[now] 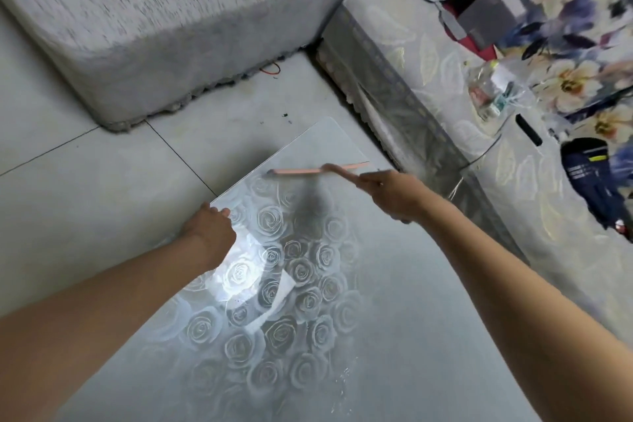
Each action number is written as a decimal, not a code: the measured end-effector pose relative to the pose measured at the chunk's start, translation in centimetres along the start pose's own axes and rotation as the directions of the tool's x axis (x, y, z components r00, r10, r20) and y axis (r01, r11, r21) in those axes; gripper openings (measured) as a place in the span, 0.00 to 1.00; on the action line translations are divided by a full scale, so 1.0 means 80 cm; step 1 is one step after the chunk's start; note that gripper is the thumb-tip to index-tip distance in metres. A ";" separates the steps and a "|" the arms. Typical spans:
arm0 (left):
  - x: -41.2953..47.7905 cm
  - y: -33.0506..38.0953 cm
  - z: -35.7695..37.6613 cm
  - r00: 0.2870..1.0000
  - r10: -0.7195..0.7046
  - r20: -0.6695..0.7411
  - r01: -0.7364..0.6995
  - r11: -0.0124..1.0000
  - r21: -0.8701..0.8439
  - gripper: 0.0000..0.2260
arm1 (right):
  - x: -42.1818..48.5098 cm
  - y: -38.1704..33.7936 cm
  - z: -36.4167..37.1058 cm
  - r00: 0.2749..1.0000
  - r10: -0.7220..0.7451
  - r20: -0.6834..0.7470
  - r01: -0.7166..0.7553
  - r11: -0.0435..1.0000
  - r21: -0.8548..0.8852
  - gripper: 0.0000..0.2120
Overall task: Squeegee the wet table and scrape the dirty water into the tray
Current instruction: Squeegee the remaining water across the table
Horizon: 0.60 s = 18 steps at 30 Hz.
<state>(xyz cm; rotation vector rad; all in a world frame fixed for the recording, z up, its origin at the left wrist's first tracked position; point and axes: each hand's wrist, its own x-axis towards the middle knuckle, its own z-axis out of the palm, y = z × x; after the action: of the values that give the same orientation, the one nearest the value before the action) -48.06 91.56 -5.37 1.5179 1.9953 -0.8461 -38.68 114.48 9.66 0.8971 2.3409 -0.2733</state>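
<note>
Two bare forearms (102, 319) reach out from the bottom corners over a glass table (404, 301), whose smooth, glossy top is printed with a cluster of pale roses and carries a scatter of water drops near its close edge. One squeegee (301, 171) lies across the far part of the top: a long, thin pink blade set crosswise, its edge on the glass just short of the rounded far corner, with a curved pink handle rising toward the right. The right hand (390, 195) grips that handle with fingers wrapped tight around it, wrist bent down and arm stretched. The left hand (209, 229) holds the table's left edge, thumb on top of the glass and the other fingers curled down over the rim.

Around the table is a floor (85, 202) of large pale grey tiles with dark joints. A grey block (154, 10) with rough woven upholstery stands beyond it. To the right runs a bench (428, 86) under a flowered cover, with one clear plastic bottle (493, 92) lying on it and a dark blue garment (589, 175) further right
</note>
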 end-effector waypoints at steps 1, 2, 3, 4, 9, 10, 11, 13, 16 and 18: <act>0.003 -0.003 -0.002 1.000 0.007 -0.003 -0.007 1.000 -0.002 0.20 | 0.017 -0.002 -0.005 1.000 0.002 -0.005 -0.001 1.000 0.025 0.17; 0.004 -0.005 -0.002 1.000 0.015 -0.003 -0.015 1.000 -0.005 0.20 | 0.028 -0.003 -0.004 1.000 0.016 -0.015 -0.015 0.999 0.041 0.18; 0.005 -0.007 -0.003 1.000 0.024 -0.005 -0.024 1.000 -0.009 0.19 | 0.034 -0.004 -0.001 0.998 0.047 -0.031 -0.046 0.998 0.053 0.18; 0.005 -0.007 -0.003 0.999 0.033 -0.007 -0.033 0.999 -0.009 0.19 | 0.034 -0.004 0.006 0.996 0.075 -0.042 -0.072 0.995 0.069 0.19; 0.007 -0.011 -0.001 0.998 0.061 -0.023 -0.062 0.998 -0.030 0.18 | -0.023 -0.007 0.040 0.996 0.031 0.089 -0.030 0.999 -0.016 0.26; 0.006 -0.013 -0.001 0.997 0.070 -0.033 -0.071 0.997 -0.035 0.18 | -0.034 -0.007 0.037 0.990 0.046 0.137 -0.043 0.999 -0.023 0.25; 0.005 -0.014 -0.001 0.996 0.080 -0.038 -0.082 0.996 -0.039 0.18 | -0.042 -0.005 0.029 0.979 0.079 0.189 -0.072 0.996 -0.045 0.20; 0.003 -0.019 -0.003 0.994 0.101 -0.048 -0.103 0.994 -0.036 0.17 | -0.042 -0.001 0.004 0.964 0.112 0.240 -0.089 0.991 -0.104 0.15; 0.005 -0.026 -0.003 0.988 0.139 -0.067 -0.140 0.990 -0.001 0.16 | -0.012 -0.005 -0.032 0.986 0.069 0.151 -0.059 0.995 -0.076 0.15; 0.007 -0.029 -0.003 0.987 0.151 -0.062 -0.151 0.988 0.000 0.17 | 0.018 -0.011 -0.043 0.999 0.035 0.040 -0.033 0.998 -0.047 0.15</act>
<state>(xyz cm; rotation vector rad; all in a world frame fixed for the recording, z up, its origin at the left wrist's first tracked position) -50.42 91.68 -5.18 1.6874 1.8946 -0.7407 -41.78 115.93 11.49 0.9000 2.2825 -0.2204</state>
